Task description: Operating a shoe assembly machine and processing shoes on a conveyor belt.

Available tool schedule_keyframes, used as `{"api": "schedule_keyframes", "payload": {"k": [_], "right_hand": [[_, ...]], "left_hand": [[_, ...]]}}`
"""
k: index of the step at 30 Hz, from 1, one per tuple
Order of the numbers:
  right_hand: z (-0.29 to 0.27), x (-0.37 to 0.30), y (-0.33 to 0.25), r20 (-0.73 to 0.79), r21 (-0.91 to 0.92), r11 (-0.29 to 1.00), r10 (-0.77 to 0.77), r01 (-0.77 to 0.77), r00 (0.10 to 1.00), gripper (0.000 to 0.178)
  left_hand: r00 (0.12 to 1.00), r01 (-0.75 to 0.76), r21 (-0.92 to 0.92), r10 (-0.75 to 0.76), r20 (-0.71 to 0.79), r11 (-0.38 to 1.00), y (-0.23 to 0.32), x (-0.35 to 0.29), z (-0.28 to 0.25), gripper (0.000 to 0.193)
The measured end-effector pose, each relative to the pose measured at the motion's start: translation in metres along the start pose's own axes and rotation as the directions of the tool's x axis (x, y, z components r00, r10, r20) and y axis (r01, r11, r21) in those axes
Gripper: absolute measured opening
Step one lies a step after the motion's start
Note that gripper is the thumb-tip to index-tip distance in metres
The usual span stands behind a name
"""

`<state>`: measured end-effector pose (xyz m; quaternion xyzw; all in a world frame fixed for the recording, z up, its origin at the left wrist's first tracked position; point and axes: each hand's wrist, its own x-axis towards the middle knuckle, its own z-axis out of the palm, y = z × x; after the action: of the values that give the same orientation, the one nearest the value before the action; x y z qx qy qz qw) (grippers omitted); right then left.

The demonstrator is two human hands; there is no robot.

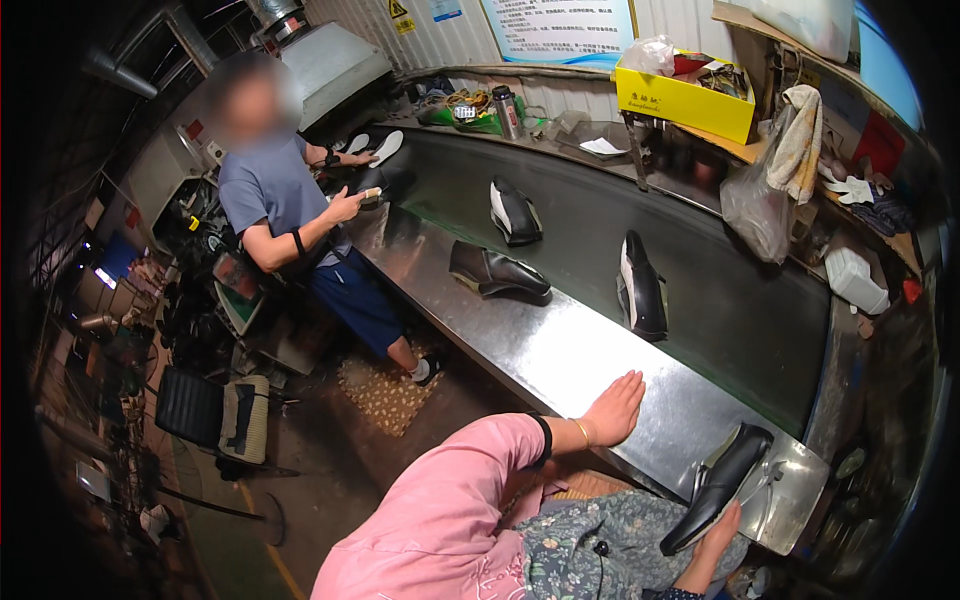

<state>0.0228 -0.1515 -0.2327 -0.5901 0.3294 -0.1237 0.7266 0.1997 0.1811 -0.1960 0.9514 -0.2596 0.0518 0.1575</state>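
Note:
My left hand (614, 408) lies flat on the shiny metal ledge (565, 350), fingers stretched out and holding nothing. At the ledge's right end, my right hand (716, 543) grips the lower end of a black shoe (718, 485). The shoe is tilted, its pale lining showing at the opening. Some of the right hand's fingers are hidden. Beside this shoe lies a shiny metal tool (767, 482), its kind hard to make out. Another black shoe (497, 271) lies on its side farther left along the ledge.
Two black shoes with white undersides (515, 211) (641, 287) lie on the dark belt (580, 235). A co-worker (275, 190) stands at the far left, holding a small tool and touching a white-soled shoe (386, 150). A yellow box (685, 100) sits on the back shelf; a chair (215, 415) stands left.

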Motion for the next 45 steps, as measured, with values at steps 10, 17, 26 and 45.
{"api": "schedule_keyframes", "payload": {"k": [10,17,26,45], "right_hand": [[0.010,-0.023,-0.034,0.039,0.077,0.994,0.073,-0.076,0.997,0.042],[0.017,-0.047,-0.032,0.025,-0.039,0.991,-0.128,0.129,0.992,0.041],[0.041,-0.109,-0.088,0.113,-0.501,0.817,-0.263,0.283,0.958,0.097],[-0.303,-0.372,-0.271,-0.374,-0.787,0.219,-0.913,-0.576,0.164,0.042]], "left_hand": [[1.000,0.004,-0.023,-0.003,0.014,1.000,0.011,0.000,-0.005,0.050],[0.999,-0.017,-0.066,0.019,0.036,0.998,0.006,-0.004,-0.011,0.046],[0.995,-0.102,0.008,0.102,0.015,0.995,0.003,-0.003,-0.003,0.049],[0.913,-0.022,-0.884,0.370,0.173,0.467,0.160,0.009,-0.082,0.029]]}}
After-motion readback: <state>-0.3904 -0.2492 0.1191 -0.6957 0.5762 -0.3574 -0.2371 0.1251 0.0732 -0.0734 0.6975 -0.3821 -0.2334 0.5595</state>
